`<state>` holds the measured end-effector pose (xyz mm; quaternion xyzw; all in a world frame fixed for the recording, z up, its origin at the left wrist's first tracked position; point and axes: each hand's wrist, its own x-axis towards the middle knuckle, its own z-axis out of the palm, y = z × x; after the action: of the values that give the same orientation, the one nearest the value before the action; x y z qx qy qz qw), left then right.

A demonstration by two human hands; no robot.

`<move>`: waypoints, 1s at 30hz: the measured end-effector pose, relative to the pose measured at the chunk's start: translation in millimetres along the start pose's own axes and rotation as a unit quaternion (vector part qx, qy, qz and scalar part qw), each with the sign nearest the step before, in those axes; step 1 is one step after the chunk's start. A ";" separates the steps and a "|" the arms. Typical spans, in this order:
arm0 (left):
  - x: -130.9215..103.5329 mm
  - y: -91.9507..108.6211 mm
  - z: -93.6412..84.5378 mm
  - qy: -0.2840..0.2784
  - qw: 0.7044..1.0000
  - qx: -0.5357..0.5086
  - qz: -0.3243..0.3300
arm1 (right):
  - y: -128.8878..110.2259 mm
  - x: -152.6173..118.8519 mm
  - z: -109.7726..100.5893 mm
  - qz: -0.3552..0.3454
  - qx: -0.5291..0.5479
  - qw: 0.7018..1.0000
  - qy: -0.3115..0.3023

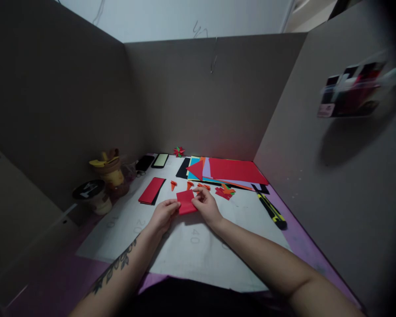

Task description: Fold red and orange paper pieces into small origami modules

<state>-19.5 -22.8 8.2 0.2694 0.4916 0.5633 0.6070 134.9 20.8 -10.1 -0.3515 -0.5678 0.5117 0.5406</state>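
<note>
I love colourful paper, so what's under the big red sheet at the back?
Lilac paper and orange paper poke out from beneath the big red sheet. Whatever else it covers can't be seen.

- A craft workspace, looking like a booth
- Grey panels [211, 101] enclosing a table [300, 240]
- Coloured paper sheets [239, 171] and a cutter [272, 211] on it

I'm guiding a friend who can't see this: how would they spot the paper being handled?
Find the white mat, then the left hand and right hand over its middle. The small red paper is pinched by both. Unlike the large red sheet behind and the red rectangle at left, it is held, not lying flat.
</note>
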 end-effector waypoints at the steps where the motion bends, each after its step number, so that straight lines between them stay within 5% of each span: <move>1: 0.1 -0.1 0.0 -0.001 1.000 0.000 0.000 | 0.8 0.4 -0.2 0.001 0.001 1.000 -0.003; 30: 3.3 -5.0 -3.2 -0.007 0.999 0.019 0.035 | 1.7 1.4 -0.4 0.030 -0.008 0.999 0.031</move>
<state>-20.7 -21.5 1.7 0.3013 0.4883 0.5730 0.5852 134.8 22.7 -11.5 -0.3877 -0.5442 0.5121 0.5396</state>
